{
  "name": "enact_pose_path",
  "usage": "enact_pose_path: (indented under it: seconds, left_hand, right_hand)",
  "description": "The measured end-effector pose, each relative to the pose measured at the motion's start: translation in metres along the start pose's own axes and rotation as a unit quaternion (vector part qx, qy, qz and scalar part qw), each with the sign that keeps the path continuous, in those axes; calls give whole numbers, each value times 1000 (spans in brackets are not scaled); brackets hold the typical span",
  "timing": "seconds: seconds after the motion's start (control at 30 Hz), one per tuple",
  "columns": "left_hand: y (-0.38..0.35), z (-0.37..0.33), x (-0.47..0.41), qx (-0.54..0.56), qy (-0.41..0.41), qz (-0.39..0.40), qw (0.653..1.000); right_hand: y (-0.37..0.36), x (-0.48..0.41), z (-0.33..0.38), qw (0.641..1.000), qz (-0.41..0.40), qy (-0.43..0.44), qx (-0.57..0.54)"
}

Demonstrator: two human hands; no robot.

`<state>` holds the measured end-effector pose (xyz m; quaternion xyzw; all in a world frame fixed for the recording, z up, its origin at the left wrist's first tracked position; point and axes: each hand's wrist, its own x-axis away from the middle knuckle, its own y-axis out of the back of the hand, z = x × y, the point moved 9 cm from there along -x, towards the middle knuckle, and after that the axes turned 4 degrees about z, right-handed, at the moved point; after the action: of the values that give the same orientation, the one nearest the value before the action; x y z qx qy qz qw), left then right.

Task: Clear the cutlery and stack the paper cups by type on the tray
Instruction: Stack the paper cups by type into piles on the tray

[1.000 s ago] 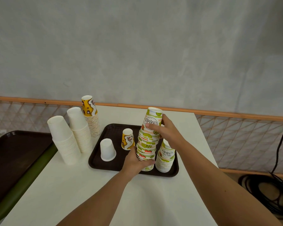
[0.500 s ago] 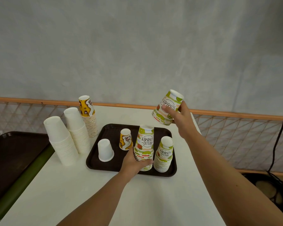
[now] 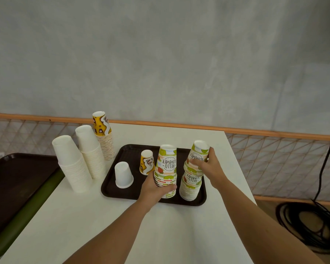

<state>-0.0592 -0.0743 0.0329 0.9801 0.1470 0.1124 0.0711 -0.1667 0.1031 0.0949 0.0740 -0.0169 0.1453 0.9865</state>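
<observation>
A dark brown tray point(image 3: 126, 193) lies on the white table. On it stand a single upturned white cup point(image 3: 123, 175), a single yellow patterned cup point(image 3: 147, 162) and two stacks of green "Hello Summer" cups. My left hand point(image 3: 154, 189) grips the base of the left summer stack point(image 3: 166, 164). My right hand point(image 3: 208, 166) holds a few nested summer cups point(image 3: 197, 155), tilted, on top of the right summer stack point(image 3: 191, 187). No cutlery is in view.
Left of the tray, on the table, stand two tall white cup stacks point(image 3: 71, 164) point(image 3: 90, 151) and a yellow patterned stack point(image 3: 104, 136). A second dark tray point(image 3: 13, 180) lies at far left. The table's right edge is close, with black cables point(image 3: 312, 223) on the floor.
My right hand lifted a few cups off the left summer stack, swung them up to the right, then brought them down onto the right stack. My left hand stayed on the left stack.
</observation>
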Motion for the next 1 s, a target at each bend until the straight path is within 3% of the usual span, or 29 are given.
enact_pose_path:
  seconds: [0.2, 0.37, 0.5, 0.77, 1.0]
  left_hand:
    - [2, -2, 1, -1, -1, -1, 1000]
    - [5, -5, 0, -2, 0, -11, 1000]
    - [6, -15, 1, 2, -11, -14, 1000]
    - [7, -37, 12, 13, -43, -25, 999]
    - [20, -44, 19, -36, -49, 1, 998]
  right_hand:
    - [-6, 5, 7, 999, 11, 5, 44]
    - [-4, 10, 53, 989, -38, 114, 89]
    - [-22, 16, 84, 983, -9, 154, 103]
    - [-82, 18, 63, 972, 162, 46, 167]
    - [-98, 16, 53, 977, 167, 17, 130]
